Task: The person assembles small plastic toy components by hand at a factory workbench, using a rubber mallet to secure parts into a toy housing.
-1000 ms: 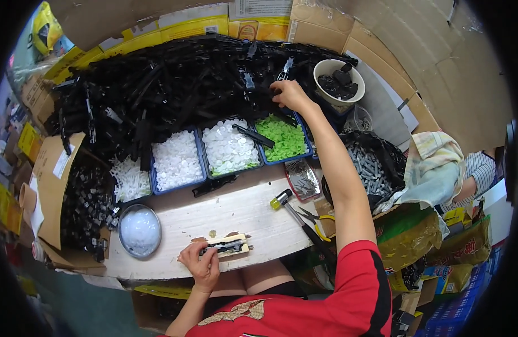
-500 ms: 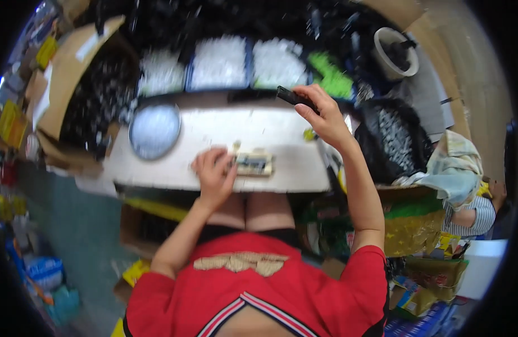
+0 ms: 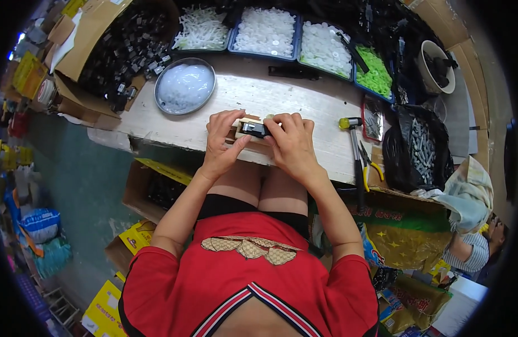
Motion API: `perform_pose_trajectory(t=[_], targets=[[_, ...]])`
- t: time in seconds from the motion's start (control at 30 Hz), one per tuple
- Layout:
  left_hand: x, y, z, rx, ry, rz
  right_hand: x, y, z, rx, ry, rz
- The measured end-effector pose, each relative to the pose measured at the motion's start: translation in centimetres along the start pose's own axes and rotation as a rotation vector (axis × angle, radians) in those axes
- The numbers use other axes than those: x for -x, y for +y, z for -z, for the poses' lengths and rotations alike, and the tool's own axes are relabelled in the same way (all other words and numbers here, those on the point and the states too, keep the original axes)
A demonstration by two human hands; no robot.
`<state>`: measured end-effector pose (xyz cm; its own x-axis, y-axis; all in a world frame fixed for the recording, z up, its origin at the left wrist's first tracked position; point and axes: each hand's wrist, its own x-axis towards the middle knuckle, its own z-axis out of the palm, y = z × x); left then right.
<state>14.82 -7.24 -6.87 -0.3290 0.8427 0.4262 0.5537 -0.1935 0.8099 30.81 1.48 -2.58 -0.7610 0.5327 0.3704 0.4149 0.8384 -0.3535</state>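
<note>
At the near edge of the worktable (image 3: 186, 128), a small cream-coloured block-like holder (image 3: 249, 119) sits between my two hands. A black rectangular piece (image 3: 254, 130) with a shiny metal-looking part lies in it. My left hand (image 3: 221, 140) grips the holder's left side, thumb at the front and fingers behind. From the right, my right hand (image 3: 294, 140) pinches the black piece's end with thumb and forefinger. The fingers partly hide both holder and piece, so I cannot tell how deep the piece sits.
A round metal dish (image 3: 185, 86) stands left. Behind are blue trays of white parts (image 3: 264, 32) and green parts (image 3: 375, 73). To the right lie a hammer (image 3: 353, 135), yellow-handled pliers (image 3: 373, 168) and a black bag of metal parts (image 3: 421, 143). A carton of black parts (image 3: 116, 62) stands far left.
My right hand has come down from the back of the table with a black piece to the holder. My left hand now grips the holder's left side. The whole view has shifted.
</note>
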Motion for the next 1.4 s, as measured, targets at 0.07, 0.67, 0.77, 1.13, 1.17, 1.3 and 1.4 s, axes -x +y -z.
perform_pose_trajectory(t=[0.07,0.67,0.77,1.13,1.17,1.3,1.4], targets=[[-0.1,-0.1,0.1,0.012,0.002,0.011,-0.2,-0.1,-0.5,-0.003,-0.006,0.004],[-2.7,0.2,1.2,-0.161,-0.255,-0.105,0.6,2.0,-0.4,-0.118,0.142,-0.033],[-3.1,0.2,1.4,-0.28,-0.356,-0.202,4.0,6.6,1.9,-0.047,0.256,-0.241],[-4.6,1.4,1.4,-0.537,-0.541,-0.475,9.5,11.0,4.5,0.518,-0.006,-0.59],[-4.6,1.6,1.4,-0.538,-0.54,-0.476,9.3,11.0,4.5,0.495,-0.026,-0.6],[-5.0,2.3,1.2,-0.618,-0.632,-0.463,9.0,8.8,5.5,0.009,0.126,-0.499],[-5.4,2.2,1.2,-0.644,-0.692,-0.474,7.2,5.1,6.3,-0.289,0.074,-0.406]])
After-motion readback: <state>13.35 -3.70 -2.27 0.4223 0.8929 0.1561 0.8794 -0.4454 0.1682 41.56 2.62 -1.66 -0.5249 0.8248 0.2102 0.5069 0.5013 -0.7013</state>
